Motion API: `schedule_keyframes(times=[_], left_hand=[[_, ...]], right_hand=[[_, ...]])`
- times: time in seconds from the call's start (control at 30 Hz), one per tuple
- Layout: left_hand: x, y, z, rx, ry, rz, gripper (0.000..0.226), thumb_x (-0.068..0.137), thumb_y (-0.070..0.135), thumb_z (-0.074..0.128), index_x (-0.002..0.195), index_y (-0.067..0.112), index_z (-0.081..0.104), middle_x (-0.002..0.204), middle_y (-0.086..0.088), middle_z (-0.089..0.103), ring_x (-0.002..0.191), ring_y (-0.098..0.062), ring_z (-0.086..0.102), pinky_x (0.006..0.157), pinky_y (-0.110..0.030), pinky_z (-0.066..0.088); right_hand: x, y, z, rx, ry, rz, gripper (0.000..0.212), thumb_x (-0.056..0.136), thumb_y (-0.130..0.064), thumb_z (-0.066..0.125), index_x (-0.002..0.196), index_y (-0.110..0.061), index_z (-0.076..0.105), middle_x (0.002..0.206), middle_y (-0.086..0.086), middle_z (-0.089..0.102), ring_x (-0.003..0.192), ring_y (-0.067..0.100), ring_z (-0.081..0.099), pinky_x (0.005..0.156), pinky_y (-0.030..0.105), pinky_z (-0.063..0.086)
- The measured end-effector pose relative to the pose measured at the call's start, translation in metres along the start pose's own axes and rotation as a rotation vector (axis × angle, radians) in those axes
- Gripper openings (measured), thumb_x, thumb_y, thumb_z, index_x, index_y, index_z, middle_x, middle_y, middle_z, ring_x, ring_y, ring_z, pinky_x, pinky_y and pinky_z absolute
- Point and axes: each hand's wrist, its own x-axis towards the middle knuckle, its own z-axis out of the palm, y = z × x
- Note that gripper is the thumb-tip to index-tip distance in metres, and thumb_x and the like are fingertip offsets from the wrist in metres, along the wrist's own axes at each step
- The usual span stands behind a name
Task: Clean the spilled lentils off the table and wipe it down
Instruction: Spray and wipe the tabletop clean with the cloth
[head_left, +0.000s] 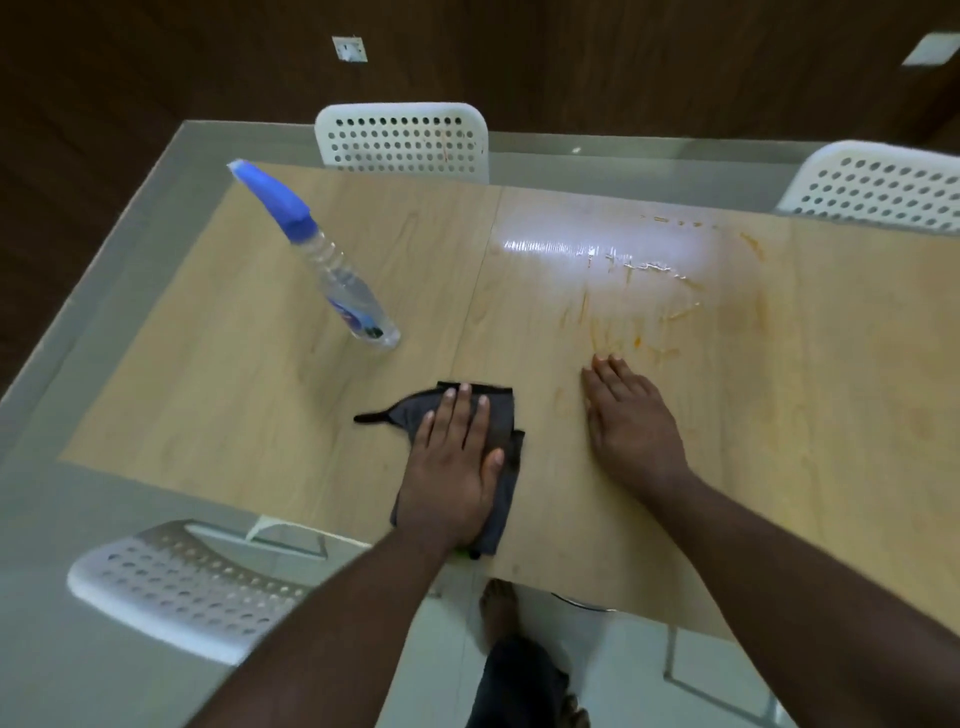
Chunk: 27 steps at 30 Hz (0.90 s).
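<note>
Landmark for all positions: the dark cloth (457, 452) lying on the tabletop (234, 374) near its near edge.

Left of the cloth and nearer me, 1 white perforated chair (182, 582) shows under the glass border. Left of the cloth and farther out, the spray bottle (332, 265) stands upright, clear body, blue trigger head; well apart from the cloth.

My left hand (452, 473) lies flat on top of the cloth, fingers (457, 415) straight and released, palm pressing down; nothing gripped. 1 corner of the cloth sticks out to the left of the hand.

Beyond the cloth, at the far edge, a 2nd white chair (405, 140).

Just right of the cloth, my right hand (634, 421) rests flat on bare wood, fingers straight and together, holding nothing; hand and cloth apart.

Right of the cloth and farther out: orange smears (644, 343) of lentil residue, just beyond my right fingertips, and a wet glare patch (597, 254). No whole lentils can be made out.

Far right of the cloth, a 3rd white chair (878, 182).
</note>
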Motion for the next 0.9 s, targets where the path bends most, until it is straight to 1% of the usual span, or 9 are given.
schedule_keyframes(times=[0.1, 0.23, 0.3, 0.33, 0.37, 0.43, 0.53, 0.7, 0.9], left_hand=[[0.052, -0.001, -0.005, 0.013, 0.022, 0.019, 0.072, 0.107, 0.05, 0.012, 0.169, 0.013, 0.013, 0.176, -0.012, 0.006, 0.163, -0.027, 0.005, 0.131, -0.047, 0.011], [0.117, 0.004, -0.03, -0.017, 0.045, -0.097, 0.072, 0.107, 0.049, 0.012, 0.169, 0.012, 0.012, 0.176, -0.014, 0.008, 0.163, -0.028, 0.006, 0.131, -0.046, 0.009], [0.095, 0.011, -0.019, 0.006, 0.082, -0.077, 0.071, 0.108, 0.049, 0.014, 0.169, 0.012, 0.01, 0.176, -0.014, 0.005, 0.163, -0.028, 0.004, 0.131, -0.048, 0.01], [0.021, 0.027, -0.019, 0.003, 0.054, -0.058, 0.07, 0.109, 0.048, 0.017, 0.169, 0.012, 0.009, 0.176, -0.014, 0.004, 0.163, -0.028, 0.003, 0.131, -0.049, 0.011], [-0.007, 0.028, -0.01, 0.011, 0.049, 0.001, 0.07, 0.11, 0.047, 0.019, 0.169, 0.013, 0.008, 0.176, -0.013, 0.002, 0.163, -0.027, 0.001, 0.131, -0.049, 0.01], [-0.066, 0.027, 0.011, -0.021, 0.04, -0.034, 0.069, 0.111, 0.046, 0.023, 0.169, 0.014, 0.006, 0.177, -0.011, -0.002, 0.163, -0.025, -0.003, 0.131, -0.048, 0.01], [-0.08, 0.022, 0.017, -0.014, 0.005, -0.032, 0.069, 0.11, 0.046, 0.022, 0.169, 0.015, 0.005, 0.177, -0.009, -0.005, 0.163, -0.024, -0.005, 0.131, -0.049, 0.012], [-0.009, 0.019, 0.009, -0.007, 0.024, -0.036, 0.07, 0.109, 0.049, 0.015, 0.169, 0.014, 0.007, 0.177, -0.012, 0.0, 0.163, -0.026, -0.001, 0.131, -0.049, 0.01], [0.095, 0.05, 0.006, 0.01, 0.052, -0.071, 0.068, 0.11, 0.047, 0.016, 0.169, 0.013, 0.007, 0.176, -0.014, 0.003, 0.163, -0.027, 0.001, 0.132, -0.047, 0.007]], right_hand=[[-0.009, 0.006, 0.01, 0.042, 0.078, -0.008, 0.061, 0.108, -0.041, 0.021, 0.163, -0.019, 0.036, 0.171, 0.002, 0.03, 0.161, 0.018, 0.018, 0.13, 0.041, 0.018], [0.021, 0.004, -0.005, 0.082, 0.146, -0.037, 0.059, 0.109, -0.042, 0.026, 0.161, -0.02, 0.04, 0.169, 0.0, 0.033, 0.159, 0.018, 0.023, 0.129, 0.042, 0.021], [0.033, 0.006, -0.006, 0.085, 0.199, -0.029, 0.057, 0.108, -0.039, 0.03, 0.158, -0.018, 0.046, 0.167, 0.004, 0.039, 0.158, 0.021, 0.028, 0.128, 0.042, 0.023], [-0.012, -0.001, -0.001, 0.096, 0.198, -0.049, 0.057, 0.107, -0.038, 0.031, 0.157, -0.017, 0.048, 0.166, 0.005, 0.04, 0.157, 0.022, 0.029, 0.127, 0.042, 0.024], [-0.012, 0.001, 0.002, 0.085, 0.177, -0.065, 0.056, 0.107, -0.038, 0.032, 0.157, -0.016, 0.048, 0.166, 0.006, 0.041, 0.157, 0.022, 0.03, 0.127, 0.041, 0.024], [-0.017, 0.001, 0.012, 0.096, 0.153, -0.011, 0.057, 0.108, -0.038, 0.031, 0.157, -0.016, 0.048, 0.166, 0.006, 0.041, 0.157, 0.022, 0.03, 0.128, 0.042, 0.024], [-0.012, 0.0, 0.013, 0.107, 0.153, 0.007, 0.056, 0.109, -0.037, 0.03, 0.159, -0.016, 0.045, 0.167, 0.005, 0.038, 0.158, 0.022, 0.027, 0.129, 0.042, 0.022], [-0.011, 0.0, 0.017, 0.094, 0.166, -0.009, 0.054, 0.111, -0.035, 0.032, 0.161, -0.016, 0.041, 0.169, 0.004, 0.034, 0.16, 0.02, 0.023, 0.13, 0.041, 0.019], [-0.003, 0.012, 0.032, 0.097, 0.196, -0.033, 0.055, 0.109, -0.037, 0.031, 0.16, -0.018, 0.043, 0.168, 0.003, 0.035, 0.159, 0.018, 0.024, 0.129, 0.04, 0.02]])
